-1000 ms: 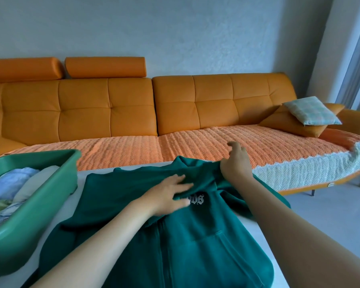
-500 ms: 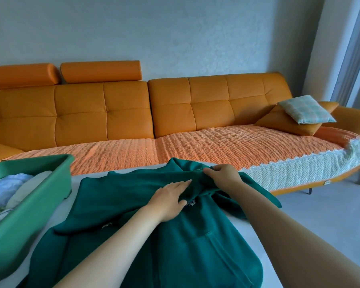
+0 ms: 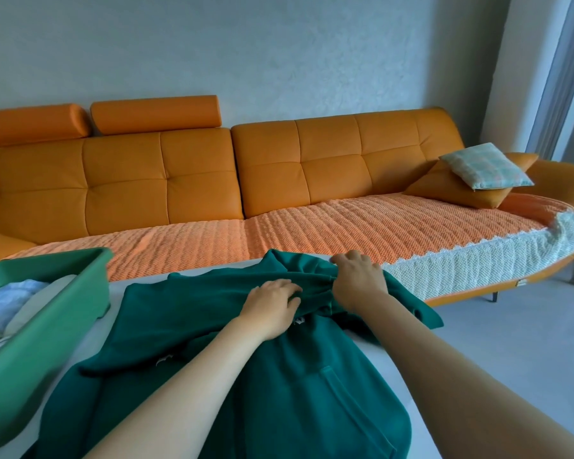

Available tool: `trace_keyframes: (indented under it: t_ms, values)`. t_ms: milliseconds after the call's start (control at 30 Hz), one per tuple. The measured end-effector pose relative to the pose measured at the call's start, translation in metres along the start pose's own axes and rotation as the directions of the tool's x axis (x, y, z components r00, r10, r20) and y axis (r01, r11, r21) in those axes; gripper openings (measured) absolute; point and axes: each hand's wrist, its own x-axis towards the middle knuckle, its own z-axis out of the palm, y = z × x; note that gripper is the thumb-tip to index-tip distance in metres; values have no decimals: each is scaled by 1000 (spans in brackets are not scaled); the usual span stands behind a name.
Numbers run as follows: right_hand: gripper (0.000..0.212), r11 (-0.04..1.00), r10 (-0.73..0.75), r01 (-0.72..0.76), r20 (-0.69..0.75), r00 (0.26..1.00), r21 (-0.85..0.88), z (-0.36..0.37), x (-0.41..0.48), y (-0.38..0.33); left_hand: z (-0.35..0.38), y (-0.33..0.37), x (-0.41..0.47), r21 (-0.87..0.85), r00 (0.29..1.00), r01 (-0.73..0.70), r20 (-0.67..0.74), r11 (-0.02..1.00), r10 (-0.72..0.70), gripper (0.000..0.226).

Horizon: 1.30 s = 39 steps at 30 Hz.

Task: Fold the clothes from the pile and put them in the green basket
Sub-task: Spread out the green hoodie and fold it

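Green hoodie (image 3: 295, 392), fabric tight in the right hand (image 3: 358, 279), left hand (image 3: 272, 308) seemingly flat on it.

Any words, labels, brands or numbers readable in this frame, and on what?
Nothing here is legible.
White print on the dark green fleece hoodie: mostly hidden under the left hand, unreadable.
Small tag on the front edge of the orange leather sofa: too small to read.
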Motion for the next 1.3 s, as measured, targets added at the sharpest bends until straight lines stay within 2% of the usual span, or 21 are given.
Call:
trace_keyframes:
  t_ms: [33, 100, 133, 200, 333, 400, 433, 500, 567, 600, 667, 700, 767, 800, 833, 900, 1000, 1100, 1133, 1200, 1300]
  values:
    - [50, 998, -60, 58, 111, 992, 22, 2, 0, 0, 2, 3, 1, 13, 997, 8, 71, 1000, -9, 52]
    - [49, 997, -66, 48, 354, 933, 60, 10, -2, 2, 10, 6, 1, 49, 960, 37, 275, 998, -49, 65]
    - [50, 998, -51, 28, 433, 900, 61, 13, -3, 3, 14, 6, 1, 66, 946, 37, 320, 997, -57, 67]
    - [52, 998, -65, 46, 487, 871, 51, 15, -3, 4, 18, 4, 0, 52, 957, 24, 288, 998, -39, 69]
    - [68, 980, -167, 199, 484, 859, -15, 14, -5, 1, 17, -5, -4, 62, 983, -38, 179, 997, 26, 78]
    - [64, 964, -198, 256, 444, 874, -75, 17, -5, 0, 14, -9, -9, 25, 991, -50, 123, 998, 47, 88]
    - [57, 960, -222, 269, 375, 900, -77, 18, -5, 0, 12, -11, -11, 0, 997, -54, 60, 999, 54, 91]
    - [46, 951, -300, 308, 143, 943, -38, 14, -3, -1, 3, -15, -11, 16, 989, -66, -131, 998, 67, 89]
    - [47, 926, -378, 378, -54, 924, -1, 6, -3, -6, -8, -19, -12, 45, 958, -78, -274, 996, 88, 82]
    - [49, 911, -410, 413, -112, 905, 6, 1, -4, -9, -13, -22, -13, 33, 953, -90, -289, 995, 96, 81]
    - [50, 889, -449, 457, -151, 880, 16, -2, -6, -17, -17, -32, -16, -20, 978, -104, -181, 994, 99, 87]
    - [50, 885, -461, 465, -99, 882, 12, 0, -6, -19, -17, -36, -19, -47, 993, -97, -67, 994, 94, 90]
    - [50, 896, -418, 436, 171, 892, -81, 9, -7, -21, -12, -39, -25, -38, 978, -75, 191, 996, 81, 85]
    - [53, 903, -364, 412, 293, 884, -122, 15, -7, -20, -7, -38, -28, 1, 961, -79, 267, 997, 76, 80]
    - [56, 913, -315, 384, 357, 879, -140, 20, -7, -17, -1, -36, -30, 30, 956, -84, 284, 996, 72, 76]
    - [54, 929, -273, 334, 316, 909, -158, 22, -6, -11, 6, -27, -31, 20, 973, -74, 219, 997, 67, 73]
    - [31, 946, -213, 216, 38, 976, -241, 11, -2, -2, 13, -8, -27, 9, 985, -71, 160, 997, 69, 71]
    - [30, 954, -173, 133, -128, 977, -268, 3, -1, 6, 21, 14, -24, 22, 960, -77, 272, 997, 68, 77]
    - [29, 950, -158, 117, -122, 980, -291, 2, -3, 7, 24, 18, -23, 38, 949, -78, 309, 996, 62, 78]
    - [30, 949, -129, 126, 8, 992, -288, 3, -5, 10, 23, 20, -20, 34, 939, -65, 341, 997, 49, 74]
    - [42, 984, -103, 138, 273, 956, -110, 1, -10, 10, 13, 19, -12, -114, 972, -6, 233, 993, 33, 50]
